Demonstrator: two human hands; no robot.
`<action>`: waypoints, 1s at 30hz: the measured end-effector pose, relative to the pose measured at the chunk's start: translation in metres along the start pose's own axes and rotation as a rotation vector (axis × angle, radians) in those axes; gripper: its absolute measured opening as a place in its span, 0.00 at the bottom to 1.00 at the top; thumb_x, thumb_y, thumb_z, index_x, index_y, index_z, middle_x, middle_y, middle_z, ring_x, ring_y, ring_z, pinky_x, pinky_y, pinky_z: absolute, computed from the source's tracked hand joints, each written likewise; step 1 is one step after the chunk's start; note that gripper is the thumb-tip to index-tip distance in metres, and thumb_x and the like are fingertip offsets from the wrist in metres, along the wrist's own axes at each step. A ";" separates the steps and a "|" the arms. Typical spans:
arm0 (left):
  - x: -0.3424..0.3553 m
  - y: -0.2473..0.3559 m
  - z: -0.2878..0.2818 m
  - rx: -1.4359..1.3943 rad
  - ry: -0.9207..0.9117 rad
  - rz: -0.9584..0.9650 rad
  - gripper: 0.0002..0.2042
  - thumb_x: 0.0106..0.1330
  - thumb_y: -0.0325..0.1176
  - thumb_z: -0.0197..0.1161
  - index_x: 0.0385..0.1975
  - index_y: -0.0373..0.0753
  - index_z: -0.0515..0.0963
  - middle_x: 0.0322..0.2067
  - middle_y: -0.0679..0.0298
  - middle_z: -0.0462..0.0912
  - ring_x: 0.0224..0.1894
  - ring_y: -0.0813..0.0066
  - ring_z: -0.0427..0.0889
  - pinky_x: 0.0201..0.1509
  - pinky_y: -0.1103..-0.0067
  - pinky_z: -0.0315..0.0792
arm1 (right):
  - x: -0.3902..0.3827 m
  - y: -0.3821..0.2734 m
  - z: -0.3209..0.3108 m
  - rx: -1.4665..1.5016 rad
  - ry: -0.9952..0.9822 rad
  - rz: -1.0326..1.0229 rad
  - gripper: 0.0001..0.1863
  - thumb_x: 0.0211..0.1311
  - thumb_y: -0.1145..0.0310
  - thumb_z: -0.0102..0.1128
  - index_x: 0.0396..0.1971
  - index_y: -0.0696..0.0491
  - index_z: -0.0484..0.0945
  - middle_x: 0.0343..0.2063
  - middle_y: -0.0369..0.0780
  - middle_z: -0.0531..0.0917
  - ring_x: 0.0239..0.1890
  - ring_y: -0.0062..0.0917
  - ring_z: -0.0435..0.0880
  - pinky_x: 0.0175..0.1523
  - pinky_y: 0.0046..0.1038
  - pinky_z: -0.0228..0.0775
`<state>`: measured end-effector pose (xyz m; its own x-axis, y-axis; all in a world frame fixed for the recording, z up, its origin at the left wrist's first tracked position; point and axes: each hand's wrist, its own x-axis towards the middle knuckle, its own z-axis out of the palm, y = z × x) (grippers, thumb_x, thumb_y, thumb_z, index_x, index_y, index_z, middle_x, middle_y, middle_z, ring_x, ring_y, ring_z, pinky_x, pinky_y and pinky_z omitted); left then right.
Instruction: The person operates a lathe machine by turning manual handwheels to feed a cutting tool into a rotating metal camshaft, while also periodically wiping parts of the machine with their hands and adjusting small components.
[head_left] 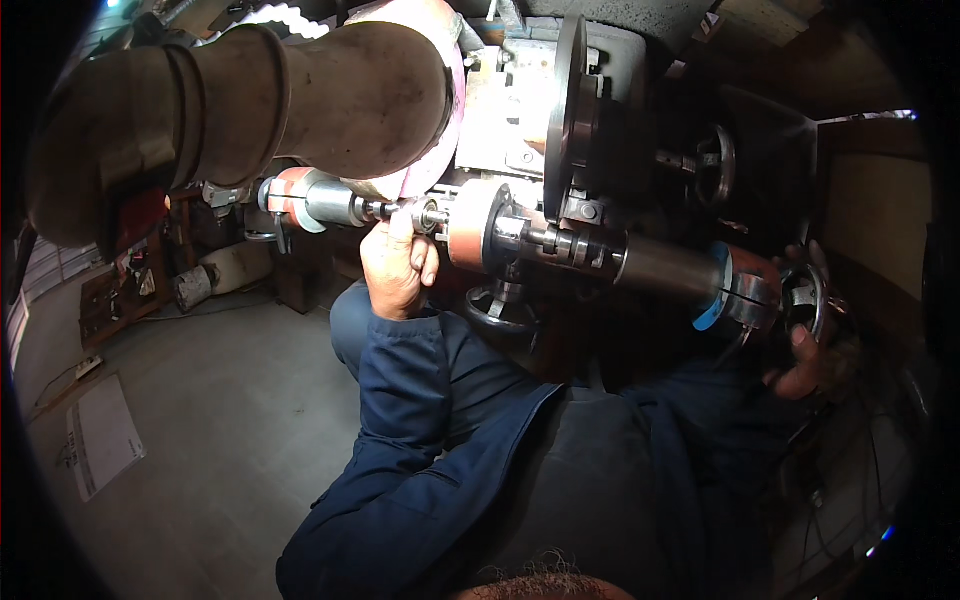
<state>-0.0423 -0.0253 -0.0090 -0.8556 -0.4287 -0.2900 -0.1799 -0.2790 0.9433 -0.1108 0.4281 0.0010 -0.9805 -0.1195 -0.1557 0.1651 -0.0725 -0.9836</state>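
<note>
The left hand (397, 268) is raised to the machine, its fingers (425, 262) closed narrowly around a small metal workpiece (405, 210) held between the chrome centre (330, 200) on the left and the orange-faced spindle head (475, 225) on the right. The piece's long axis runs left to right along the machine (520, 110). The right hand (815, 350) is well apart, curled about a small handwheel (805, 295) at the right end.
</note>
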 end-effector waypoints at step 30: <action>0.067 0.093 -0.111 0.813 0.096 0.458 0.22 0.66 0.38 0.61 0.56 0.32 0.74 0.33 0.53 0.86 0.46 0.59 0.84 0.59 0.70 0.72 | -0.028 -0.051 0.020 -1.394 0.175 -0.210 0.27 0.70 0.46 0.48 0.50 0.55 0.78 0.36 0.49 0.85 0.40 0.47 0.83 0.45 0.37 0.74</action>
<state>-0.0617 -0.1755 0.0412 -0.8897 -0.4278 0.1594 -0.1509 0.6053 0.7816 -0.0901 0.4157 0.0572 -0.9906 -0.0989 0.0942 -0.1201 0.9592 -0.2558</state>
